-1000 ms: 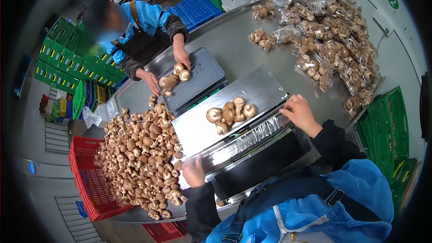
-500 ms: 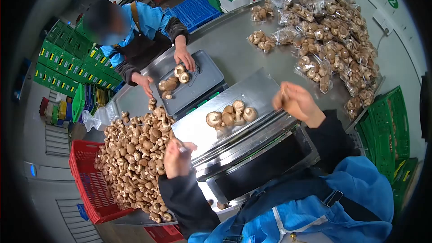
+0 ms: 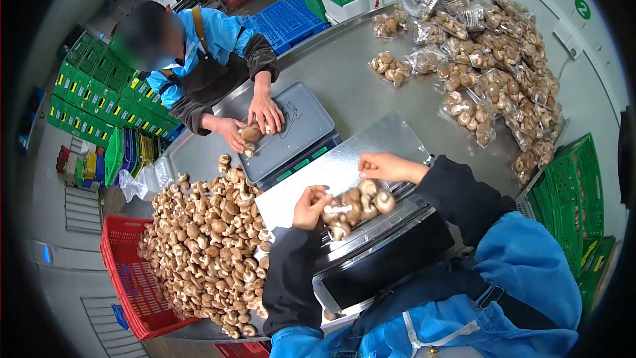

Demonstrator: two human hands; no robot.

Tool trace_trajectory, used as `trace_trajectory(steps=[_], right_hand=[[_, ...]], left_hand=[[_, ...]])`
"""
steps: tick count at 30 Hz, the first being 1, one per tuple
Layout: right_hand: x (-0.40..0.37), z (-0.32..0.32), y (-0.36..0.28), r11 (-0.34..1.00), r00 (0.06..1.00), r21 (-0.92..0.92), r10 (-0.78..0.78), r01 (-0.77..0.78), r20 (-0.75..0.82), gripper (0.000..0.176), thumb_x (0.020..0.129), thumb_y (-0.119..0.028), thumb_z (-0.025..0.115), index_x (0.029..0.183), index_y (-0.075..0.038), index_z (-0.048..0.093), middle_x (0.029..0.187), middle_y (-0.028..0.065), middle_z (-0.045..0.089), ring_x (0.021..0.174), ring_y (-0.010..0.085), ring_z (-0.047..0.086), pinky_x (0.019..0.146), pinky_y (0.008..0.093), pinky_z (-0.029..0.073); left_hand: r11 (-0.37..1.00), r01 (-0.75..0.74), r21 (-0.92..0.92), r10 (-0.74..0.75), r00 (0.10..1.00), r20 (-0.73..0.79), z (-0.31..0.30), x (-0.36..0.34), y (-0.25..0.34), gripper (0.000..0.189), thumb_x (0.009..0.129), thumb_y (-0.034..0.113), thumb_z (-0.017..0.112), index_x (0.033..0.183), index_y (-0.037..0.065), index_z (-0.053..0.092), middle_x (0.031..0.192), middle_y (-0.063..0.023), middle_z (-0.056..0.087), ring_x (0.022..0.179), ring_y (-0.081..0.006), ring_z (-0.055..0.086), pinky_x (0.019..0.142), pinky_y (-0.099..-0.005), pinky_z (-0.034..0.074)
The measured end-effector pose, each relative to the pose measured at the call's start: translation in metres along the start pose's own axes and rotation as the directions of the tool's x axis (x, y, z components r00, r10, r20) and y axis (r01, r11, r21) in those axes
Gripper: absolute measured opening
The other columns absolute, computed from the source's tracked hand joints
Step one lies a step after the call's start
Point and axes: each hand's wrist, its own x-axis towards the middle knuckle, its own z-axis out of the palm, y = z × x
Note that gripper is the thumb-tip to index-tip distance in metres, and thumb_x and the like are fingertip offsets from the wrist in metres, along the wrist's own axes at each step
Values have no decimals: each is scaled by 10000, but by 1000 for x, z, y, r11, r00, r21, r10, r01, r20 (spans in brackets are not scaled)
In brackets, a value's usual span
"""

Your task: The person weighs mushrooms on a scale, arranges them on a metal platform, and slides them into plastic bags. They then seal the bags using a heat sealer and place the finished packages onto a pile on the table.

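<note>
Several brown mushrooms (image 3: 368, 189) sit in a clear plastic bag (image 3: 339, 209), which shows mainly by its glare, at the edge of a metal bench-top machine (image 3: 397, 225). My left hand (image 3: 311, 208) is at the left end of the bag, its fingers closed in a pinch on the film. On the far side of the mushrooms my right hand (image 3: 389, 167) pinches with thumb and fingers at the bag's upper edge; the film there is hard to see. A bare metal plate (image 3: 391, 134) extends beyond my hands.
A large heap of loose mushrooms (image 3: 205, 245) lies left, by a red crate (image 3: 122, 252). Bagged mushrooms (image 3: 490, 66) are piled at right, near green crates (image 3: 566, 192). Opposite, a co-worker's hands (image 3: 265, 114) hold mushrooms over a grey scale (image 3: 305, 109).
My hands, wide apart before, have come together at the bag. The mushrooms have shifted toward me and slightly right. The co-worker's hands have closed in around their mushrooms.
</note>
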Motion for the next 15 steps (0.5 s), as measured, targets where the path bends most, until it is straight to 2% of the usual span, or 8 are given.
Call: trace_trajectory(steps=[1,3,8,9,11,13,14,15], right_hand=[[-8,1,4,1000,1000,-17,-22,23,16,264,925,-270,559,961,-8,561,874,145,645,804,295,611,744,370,469],[-25,4,13,996,997,-51,-66,69,49,296,917,-307,565,904,-13,595,841,151,637,777,310,598,724,392,462],[-47,15,7,895,898,-246,-414,371,-149,320,946,-302,515,845,-6,580,747,177,603,724,352,579,670,449,437],[-52,13,-9,932,936,-232,-318,280,-148,326,950,-305,507,831,-9,572,724,178,594,703,362,573,651,452,434],[-70,12,-43,977,984,-196,-111,83,-138,341,959,-310,491,804,-14,556,679,180,576,660,383,562,613,457,428],[-82,9,-59,977,964,-160,-170,138,-204,358,970,-311,468,783,-13,533,643,184,557,627,402,545,570,448,415],[-89,6,-67,981,960,-117,-175,153,-216,360,970,-312,468,785,-10,531,649,185,560,632,400,547,570,444,414],[-97,5,-72,984,957,-72,-177,165,-229,362,970,-312,468,786,-8,530,655,186,563,636,398,549,570,439,414]], left_hand=[[959,193,-208,-192,981,26,11,-15,11,291,915,163,616,1118,-22,519,847,-48,637,790,-104,578,718,-241,457],[970,224,92,-229,972,50,14,-34,18,281,937,208,581,1089,-26,562,907,-53,633,840,-107,573,764,-256,464],[975,11,222,-11,1000,0,18,-60,17,268,963,213,515,1099,-11,570,897,-21,620,807,-97,549,769,-252,445],[967,-8,256,12,1000,-13,21,-62,23,260,962,203,513,1099,-11,568,896,-21,621,804,-96,544,757,-258,445],[872,-116,475,185,978,-99,35,-78,45,244,952,214,527,1009,-22,553,778,-118,618,728,-202,592,663,-317,465],[786,-98,611,249,954,-166,56,-94,76,238,955,212,520,970,-25,533,703,-140,602,639,-244,591,597,-350,456],[753,-181,633,363,916,-169,64,-102,85,231,956,213,521,932,-17,509,622,-155,573,549,-279,568,532,-381,431],[801,-136,583,308,929,-206,73,-113,102,224,954,205,527,932,-18,531,620,-153,574,548,-259,571,529,-361,431]])
